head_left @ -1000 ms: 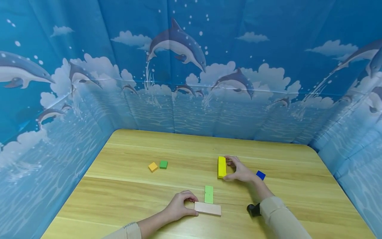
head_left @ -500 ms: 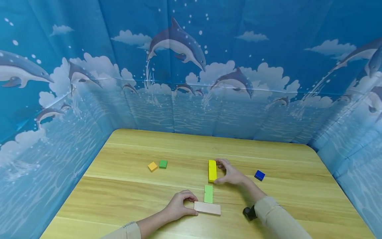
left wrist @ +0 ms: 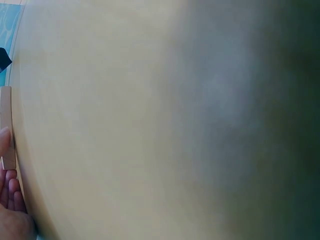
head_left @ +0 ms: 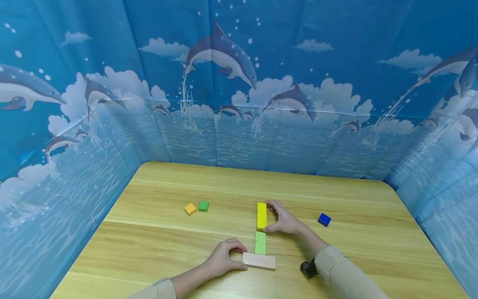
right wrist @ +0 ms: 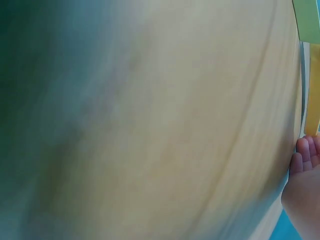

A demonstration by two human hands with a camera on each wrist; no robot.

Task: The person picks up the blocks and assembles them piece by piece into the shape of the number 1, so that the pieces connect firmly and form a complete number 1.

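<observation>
In the head view, my left hand (head_left: 224, 257) holds the left end of a plain wooden block (head_left: 259, 261) between thumb and fingers. Beyond that block a flat light green block (head_left: 260, 243) lies lengthwise, its near end against the wood. A long yellow block (head_left: 262, 216) is in line past the green one; I cannot tell whether their ends touch. My right hand (head_left: 285, 220) grips the yellow block from the right, thumb at its near end and fingers at its far end. Both wrist views show only slivers: the wooden block (left wrist: 7, 115) and the yellow block (right wrist: 314, 90).
An orange block (head_left: 190, 209) and a green block (head_left: 203, 206) lie to the left on the wooden table (head_left: 157, 182). A dark blue block (head_left: 324, 219) sits right of my right hand. Dolphin-printed curtains (head_left: 239, 137) border the table.
My right hand has moved the yellow block left and toward me, into line with the light green block. The left hand and the wooden block stay where they were.
</observation>
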